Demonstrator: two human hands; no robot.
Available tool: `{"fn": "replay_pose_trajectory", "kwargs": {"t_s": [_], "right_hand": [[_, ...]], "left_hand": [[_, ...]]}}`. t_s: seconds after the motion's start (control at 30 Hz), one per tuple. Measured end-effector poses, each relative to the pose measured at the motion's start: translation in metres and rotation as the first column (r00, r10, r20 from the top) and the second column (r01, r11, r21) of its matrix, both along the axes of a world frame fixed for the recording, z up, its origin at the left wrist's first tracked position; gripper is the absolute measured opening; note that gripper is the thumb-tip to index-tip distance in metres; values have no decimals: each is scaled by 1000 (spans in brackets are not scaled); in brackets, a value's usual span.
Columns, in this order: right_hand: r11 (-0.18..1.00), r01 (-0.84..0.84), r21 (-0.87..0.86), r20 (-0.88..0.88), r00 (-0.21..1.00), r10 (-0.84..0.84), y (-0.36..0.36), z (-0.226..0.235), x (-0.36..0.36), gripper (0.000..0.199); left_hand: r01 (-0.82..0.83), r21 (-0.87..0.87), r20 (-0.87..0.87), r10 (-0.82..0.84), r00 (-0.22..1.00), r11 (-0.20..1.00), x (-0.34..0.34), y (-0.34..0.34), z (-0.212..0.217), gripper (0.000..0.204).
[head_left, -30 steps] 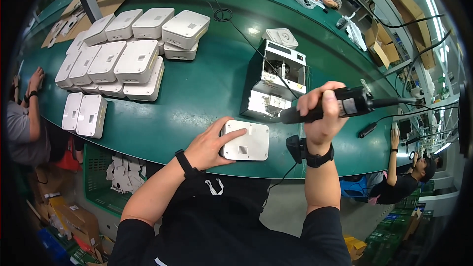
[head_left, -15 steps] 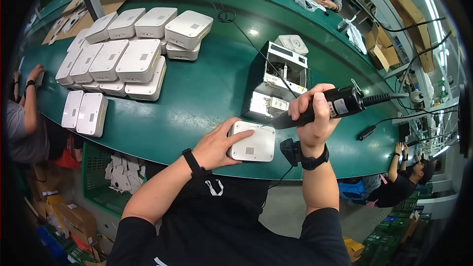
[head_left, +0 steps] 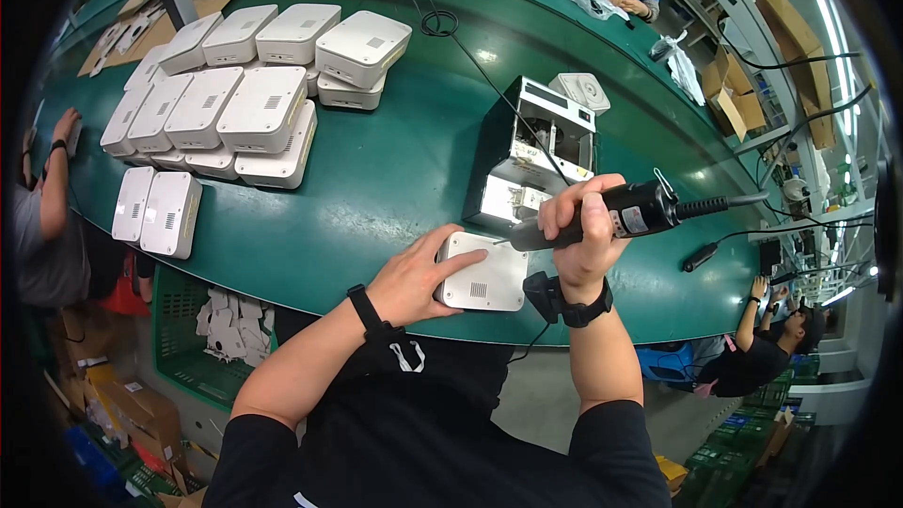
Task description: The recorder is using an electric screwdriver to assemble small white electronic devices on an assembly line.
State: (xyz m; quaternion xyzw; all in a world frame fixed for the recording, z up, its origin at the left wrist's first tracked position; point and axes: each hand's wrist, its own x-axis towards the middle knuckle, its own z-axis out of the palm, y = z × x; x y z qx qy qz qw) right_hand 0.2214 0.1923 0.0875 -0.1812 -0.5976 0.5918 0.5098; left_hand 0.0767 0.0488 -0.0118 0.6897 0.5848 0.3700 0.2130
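A small white plastic box [head_left: 499, 273] with a slotted vent lies near the front edge of the green table. My left hand [head_left: 411, 275] grips its left side, thumb at the near edge and a finger stretched across the top. My right hand [head_left: 585, 230] is wrapped round a black corded electric screwdriver [head_left: 644, 209], held tilted with its tip pointing left over the box's upper part. Whether the bit touches the box I cannot tell. Just behind sits a black and silver screw feeder [head_left: 536, 146].
Stacked white boxes [head_left: 202, 108] fill the table's left, with two more [head_left: 169, 214] near its edge. Behind the feeder lies another white unit [head_left: 580, 92]. A cable [head_left: 489, 85] crosses the table. A green crate [head_left: 183, 339] holds white pieces below. Other people work left, right and across.
My right hand has moved slightly down and left with the screwdriver, bringing its tip further over the box. My left hand keeps its hold on the box.
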Motion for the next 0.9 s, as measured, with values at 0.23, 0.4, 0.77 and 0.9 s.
{"fn": "replay_pose_trajectory", "kwargs": {"t_s": [0.23, 0.4, 0.77, 0.9], "right_hand": [[1000, -3, 7, 20, 1000, 3, 0, 18, 10, 16], [992, 98, 84, -37, 995, -95, 14, 34, 10, 16], [999, 22, 40, 41, 999, -24, -1, 35, 2, 18], [999, -28, 44, -6, 1000, 28, -14, 34, -7, 19]], "left_hand": [[21, -30, -6, -21, 1000, 999, 0, 2, -2, 81], [38, -22, -20, -39, 999, 999, 9, 9, -1, 82], [60, -21, -22, -60, 998, 998, 15, 18, -1, 82], [60, -25, -37, -61, 997, 998, 14, 19, -1, 82]]}}
